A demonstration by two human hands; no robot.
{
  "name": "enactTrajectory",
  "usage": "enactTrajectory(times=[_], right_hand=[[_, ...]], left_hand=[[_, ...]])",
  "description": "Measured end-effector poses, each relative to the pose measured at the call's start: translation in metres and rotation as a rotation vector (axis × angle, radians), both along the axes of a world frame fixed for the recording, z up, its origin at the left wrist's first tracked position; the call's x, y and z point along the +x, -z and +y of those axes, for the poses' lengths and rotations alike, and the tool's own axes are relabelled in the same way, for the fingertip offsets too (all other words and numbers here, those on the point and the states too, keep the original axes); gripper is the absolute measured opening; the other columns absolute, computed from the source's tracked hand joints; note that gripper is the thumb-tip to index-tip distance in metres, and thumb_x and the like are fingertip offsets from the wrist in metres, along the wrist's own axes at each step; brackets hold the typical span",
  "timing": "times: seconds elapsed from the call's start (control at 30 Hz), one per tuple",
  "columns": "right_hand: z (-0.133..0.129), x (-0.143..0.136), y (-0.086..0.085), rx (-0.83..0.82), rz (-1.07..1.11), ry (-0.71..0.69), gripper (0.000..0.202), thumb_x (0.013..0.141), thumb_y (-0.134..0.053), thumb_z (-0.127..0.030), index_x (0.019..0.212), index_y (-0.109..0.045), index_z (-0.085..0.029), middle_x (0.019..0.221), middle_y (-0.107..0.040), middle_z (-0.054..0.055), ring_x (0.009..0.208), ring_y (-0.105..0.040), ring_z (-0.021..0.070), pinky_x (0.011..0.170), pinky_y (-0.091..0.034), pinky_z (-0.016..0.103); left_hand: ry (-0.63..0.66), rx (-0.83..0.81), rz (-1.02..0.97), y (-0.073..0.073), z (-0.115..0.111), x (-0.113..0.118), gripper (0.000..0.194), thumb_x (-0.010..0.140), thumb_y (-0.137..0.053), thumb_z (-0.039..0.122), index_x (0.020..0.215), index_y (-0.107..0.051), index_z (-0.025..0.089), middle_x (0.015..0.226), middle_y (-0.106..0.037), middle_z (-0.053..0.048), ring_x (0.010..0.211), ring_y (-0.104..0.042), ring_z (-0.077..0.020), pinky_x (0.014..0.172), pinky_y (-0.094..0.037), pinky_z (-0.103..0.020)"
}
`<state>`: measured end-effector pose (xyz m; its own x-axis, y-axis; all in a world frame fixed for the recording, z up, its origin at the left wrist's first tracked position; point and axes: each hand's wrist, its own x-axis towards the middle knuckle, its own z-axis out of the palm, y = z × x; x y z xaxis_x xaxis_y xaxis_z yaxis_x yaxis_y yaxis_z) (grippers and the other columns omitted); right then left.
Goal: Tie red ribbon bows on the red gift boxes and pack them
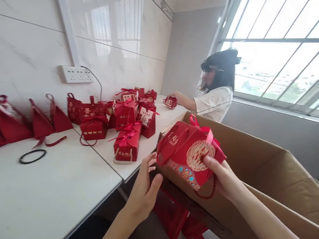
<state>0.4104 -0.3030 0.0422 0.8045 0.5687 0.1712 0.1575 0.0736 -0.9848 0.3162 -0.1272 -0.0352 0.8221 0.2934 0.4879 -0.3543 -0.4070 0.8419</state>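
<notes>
My right hand [222, 175] grips a red gift box [179, 148] with a pink ribbon, a twisted red cord handle and a round gold emblem. Its thumb presses on the emblem, while the other fingers are hidden behind the box. The box is tilted in front of a large cardboard box [257, 160]. Just left of the gift box is my left hand [145, 190], its thumb and fingers apart and holding nothing. Its fingertips are close to the cord handle; whether they touch it I cannot tell.
Several red gift boxes [127, 142] crowd the white counter [40, 198] along the tiled wall. A black ring [32, 156] lies nearer. Red items [170, 215] show below the cardboard box. Across the counter, a person [216, 87] has a hand on a small red box [170, 102].
</notes>
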Motion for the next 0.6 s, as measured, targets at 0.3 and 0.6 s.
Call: enactTrajectory(times=[0.3,0.6], right_hand=[[-0.018,0.005,0.002,0.278,0.841,-0.091,0.044,0.088,-0.048,-0.044,0.119,-0.051,-0.013,0.095,-0.072,0.011,0.086,-0.071,0.0222,0.079,-0.059,0.041],[-0.038,0.013,0.003,0.312,0.879,-0.063,0.043,0.091,-0.045,-0.039,0.123,-0.049,-0.011,0.096,-0.072,0.012,0.088,-0.07,0.0226,0.084,-0.057,0.042]], left_hand=[[-0.067,-0.315,-0.04,-0.031,-0.06,0.039,0.091,0.071,-0.07,0.045,0.141,-0.016,0.029,0.146,-0.029,-0.012,0.129,-0.04,-0.0286,0.1,-0.043,-0.042],[-0.033,-0.255,-0.012,-0.038,-0.065,0.057,0.062,0.072,-0.07,0.041,0.124,-0.039,0.026,0.127,-0.048,-0.009,0.113,-0.053,-0.0237,0.092,-0.047,-0.036]])
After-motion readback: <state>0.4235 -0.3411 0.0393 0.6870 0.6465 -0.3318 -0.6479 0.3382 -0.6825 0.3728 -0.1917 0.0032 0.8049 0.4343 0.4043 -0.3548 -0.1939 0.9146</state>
